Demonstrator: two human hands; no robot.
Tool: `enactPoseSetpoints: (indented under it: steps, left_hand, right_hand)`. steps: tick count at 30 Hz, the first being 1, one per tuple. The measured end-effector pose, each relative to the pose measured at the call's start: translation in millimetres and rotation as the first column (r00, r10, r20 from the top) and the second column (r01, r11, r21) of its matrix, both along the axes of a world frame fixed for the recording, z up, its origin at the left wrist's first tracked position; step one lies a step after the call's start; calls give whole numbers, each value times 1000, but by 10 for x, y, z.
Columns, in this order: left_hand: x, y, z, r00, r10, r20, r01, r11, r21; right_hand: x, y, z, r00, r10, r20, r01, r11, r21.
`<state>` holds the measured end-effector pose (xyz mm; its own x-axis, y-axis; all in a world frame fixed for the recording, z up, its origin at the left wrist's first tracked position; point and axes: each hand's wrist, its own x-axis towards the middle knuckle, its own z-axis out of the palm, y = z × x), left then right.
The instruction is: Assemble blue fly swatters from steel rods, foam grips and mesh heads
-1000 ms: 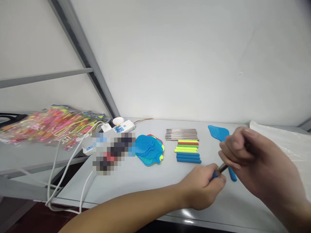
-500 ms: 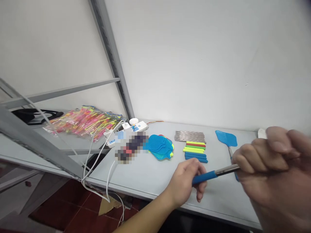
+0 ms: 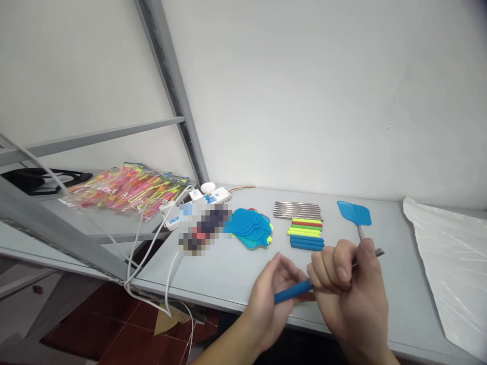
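My left hand (image 3: pixel 272 294) is closed round the blue foam grip (image 3: pixel 292 291) of a metal rod. My right hand (image 3: pixel 348 289) is closed round the steel shaft of the same rod, whose bare tip (image 3: pixel 378 252) pokes out past my thumb. Both hands hover over the near edge of the grey table (image 3: pixel 236 268). Just beyond them lie a finished blue fly swatter (image 3: pixel 354 215), a row of coloured foam grips (image 3: pixel 306 233), a bundle of steel rods (image 3: pixel 297 210) and a pile of swatter heads (image 3: pixel 251 228).
A white power strip (image 3: pixel 213 195) with trailing cables sits at the table's left end. A packet of bright pink and yellow items (image 3: pixel 127 190) lies on a lower shelf to the left. A white plastic bag (image 3: pixel 449 253) covers the right side. A grey metal frame (image 3: pixel 167 86) rises behind.
My right hand has dropped and slid in along the rod toward my left hand. The rod looks shorter and both hands sit closer to the table's near edge.
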<state>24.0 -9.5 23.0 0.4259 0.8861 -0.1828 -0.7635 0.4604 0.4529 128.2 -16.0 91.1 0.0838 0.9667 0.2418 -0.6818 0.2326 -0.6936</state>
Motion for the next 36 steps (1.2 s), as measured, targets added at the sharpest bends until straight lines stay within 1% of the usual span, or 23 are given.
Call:
enactPoseSetpoints:
  steps: [3, 7, 11, 15, 18, 21, 25, 28, 31, 33, 36]
  left_hand:
    - [26, 168, 35, 995, 49, 83, -46, 998, -35]
    - [94, 320, 56, 991, 123, 48, -121, 992, -33]
    - [174, 332, 114, 992, 124, 28, -123, 992, -30]
    - [194, 282, 191, 989, 150, -5, -150, 988, -26]
    - [171, 240, 211, 987, 159, -35, -160, 986, -39]
    - [125, 217, 192, 988, 156, -18, -157, 985, -66]
    - [47, 227, 140, 981, 189, 36, -182, 973, -145]
    - [8, 240, 102, 970, 242, -2, -239, 955, -173]
    - [-17, 243, 76, 948, 316, -43, -318, 925, -209]
    - [-32, 237, 68, 935, 351, -56, -355, 913, -202]
    - [-47, 212, 80, 939, 335, -74, -343, 927, -155]
  right_hand:
    - [22, 116, -83, 993, -102, -60, 100, 994, -32]
    - [47, 212, -154, 973, -187, -133, 177, 981, -83]
    - [22, 217, -174, 969, -221, -113, 213, 974, -78]
    - [-16, 167, -179, 972, -211, -107, 205, 977, -59]
    - [-51, 134, -200, 973, -195, -121, 191, 981, -44]
    - [-83, 135, -245, 980, -179, -87, 178, 984, -16]
    - [-104, 179, -336, 993, -115, -9, 115, 992, 52]
    - [-133, 204, -394, 996, -90, -7, 91, 994, 62]
    - [-199, 217, -424, 996, -89, -13, 90, 994, 60]
    - [-251, 224, -433, 995, -95, -10, 95, 994, 52]
    - [-296, 238, -428, 994, -111, 3, 110, 993, 33]
